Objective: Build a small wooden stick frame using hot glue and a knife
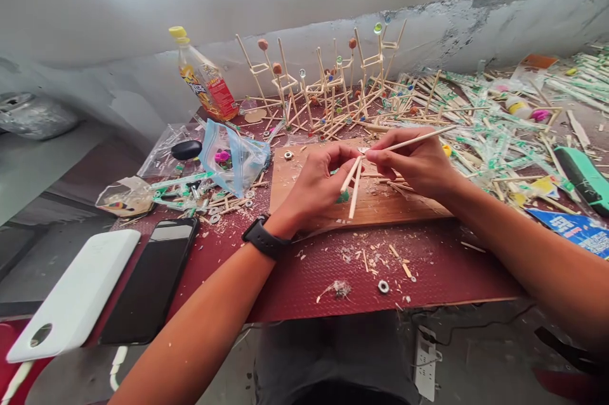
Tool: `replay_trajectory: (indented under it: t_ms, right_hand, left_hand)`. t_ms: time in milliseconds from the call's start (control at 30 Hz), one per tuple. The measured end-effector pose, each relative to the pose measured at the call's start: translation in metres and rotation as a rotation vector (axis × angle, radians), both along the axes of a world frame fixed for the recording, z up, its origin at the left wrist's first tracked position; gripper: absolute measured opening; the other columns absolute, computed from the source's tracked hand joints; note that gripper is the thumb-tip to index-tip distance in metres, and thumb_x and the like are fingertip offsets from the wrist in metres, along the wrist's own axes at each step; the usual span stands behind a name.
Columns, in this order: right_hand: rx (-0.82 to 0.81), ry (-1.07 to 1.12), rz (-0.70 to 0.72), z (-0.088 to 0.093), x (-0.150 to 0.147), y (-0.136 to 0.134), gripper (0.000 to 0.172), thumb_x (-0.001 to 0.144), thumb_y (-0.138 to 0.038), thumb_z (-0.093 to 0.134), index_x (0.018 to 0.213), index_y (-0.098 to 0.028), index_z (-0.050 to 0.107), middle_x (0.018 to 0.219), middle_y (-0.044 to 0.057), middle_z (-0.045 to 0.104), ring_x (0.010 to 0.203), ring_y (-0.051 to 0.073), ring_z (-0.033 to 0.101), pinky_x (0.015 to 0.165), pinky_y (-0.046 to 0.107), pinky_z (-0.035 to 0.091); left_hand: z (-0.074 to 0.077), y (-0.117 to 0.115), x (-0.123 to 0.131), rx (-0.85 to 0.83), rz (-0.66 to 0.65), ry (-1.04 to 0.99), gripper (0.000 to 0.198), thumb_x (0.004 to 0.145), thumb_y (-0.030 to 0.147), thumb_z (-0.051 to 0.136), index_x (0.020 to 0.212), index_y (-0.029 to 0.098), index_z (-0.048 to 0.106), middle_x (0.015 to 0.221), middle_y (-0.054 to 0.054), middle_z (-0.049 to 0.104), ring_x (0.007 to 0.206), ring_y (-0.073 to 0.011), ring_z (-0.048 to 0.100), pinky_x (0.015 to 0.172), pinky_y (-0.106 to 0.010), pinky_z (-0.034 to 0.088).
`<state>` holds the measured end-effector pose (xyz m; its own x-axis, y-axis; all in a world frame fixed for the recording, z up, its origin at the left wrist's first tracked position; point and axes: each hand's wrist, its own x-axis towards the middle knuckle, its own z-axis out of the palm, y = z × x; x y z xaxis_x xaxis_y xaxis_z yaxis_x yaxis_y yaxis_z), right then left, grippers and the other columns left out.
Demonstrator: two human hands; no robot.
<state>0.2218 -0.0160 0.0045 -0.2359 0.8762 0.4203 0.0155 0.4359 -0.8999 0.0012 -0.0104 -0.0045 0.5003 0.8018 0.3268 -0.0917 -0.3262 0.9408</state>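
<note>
Over the wooden board, my left hand pinches two pale wooden sticks where their upper ends meet. My right hand closes on another wooden stick, which points up to the right. The fingertips of both hands come together at the spot where the sticks join. Fingers partly hide that joint, so how the ends are fastened cannot be made out. Beneath the hands, bits of wood and something green lie on the board. A metal nut rests near the board's far left corner.
Behind stand several stick structures topped with marbles and brown balls. A drink bottle and blue-edged plastic bag are left; a black phone and white power bank lie nearer. Wrapped sticks cover the right side.
</note>
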Motion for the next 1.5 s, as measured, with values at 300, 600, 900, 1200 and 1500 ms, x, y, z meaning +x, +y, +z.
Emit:
replay_trajectory:
  t_ms: [300,600,900,1200,1500]
  right_hand:
    - [-0.022,-0.066,0.019,0.002,0.002,-0.002,0.029,0.089,-0.049,0.098,0.086,-0.024,0.084,0.064,-0.002,0.069,0.053,0.011,0.056,0.047,0.03,0.038]
    - [0.048,-0.102,0.051,-0.001,0.004,0.0,0.026,0.092,-0.05,0.096,0.093,-0.026,0.086,0.065,-0.003,0.069,0.054,0.012,0.054,0.051,0.033,0.038]
    - [0.044,-0.073,0.056,0.004,0.003,-0.003,0.017,0.089,-0.036,0.097,0.09,-0.026,0.084,0.066,-0.004,0.071,0.053,0.011,0.055,0.05,0.031,0.038]
    - [0.057,-0.067,0.069,0.008,0.0,-0.004,0.014,0.09,-0.031,0.093,0.086,-0.022,0.082,0.069,-0.002,0.072,0.054,0.01,0.057,0.05,0.03,0.043]
    - [0.086,-0.118,-0.011,0.0,0.007,-0.005,0.021,0.092,-0.046,0.096,0.091,-0.027,0.085,0.076,-0.001,0.077,0.058,0.012,0.063,0.05,0.031,0.045]
  left_hand:
    - [0.009,-0.006,-0.001,-0.069,-0.039,0.024,0.036,0.102,0.047,0.084,0.099,0.013,0.074,0.09,-0.004,0.073,0.079,-0.0103,0.072,0.07,-0.021,0.062]
    - [0.012,-0.01,0.003,-0.245,-0.009,0.018,0.03,0.097,0.04,0.088,0.095,0.013,0.076,0.088,-0.005,0.078,0.077,-0.0107,0.074,0.074,-0.024,0.065]
    - [0.015,-0.011,0.002,-0.262,-0.029,-0.035,0.03,0.096,0.039,0.089,0.097,0.011,0.08,0.089,-0.005,0.079,0.078,-0.0098,0.075,0.072,-0.021,0.065]
    - [0.012,-0.012,0.003,-0.312,-0.065,-0.105,0.041,0.09,0.049,0.097,0.095,0.013,0.078,0.085,-0.003,0.077,0.078,-0.0102,0.074,0.072,-0.022,0.064]
    - [0.017,-0.016,0.003,-0.313,-0.064,-0.082,0.036,0.095,0.046,0.091,0.095,0.014,0.076,0.089,-0.004,0.077,0.079,-0.0107,0.073,0.075,-0.024,0.064]
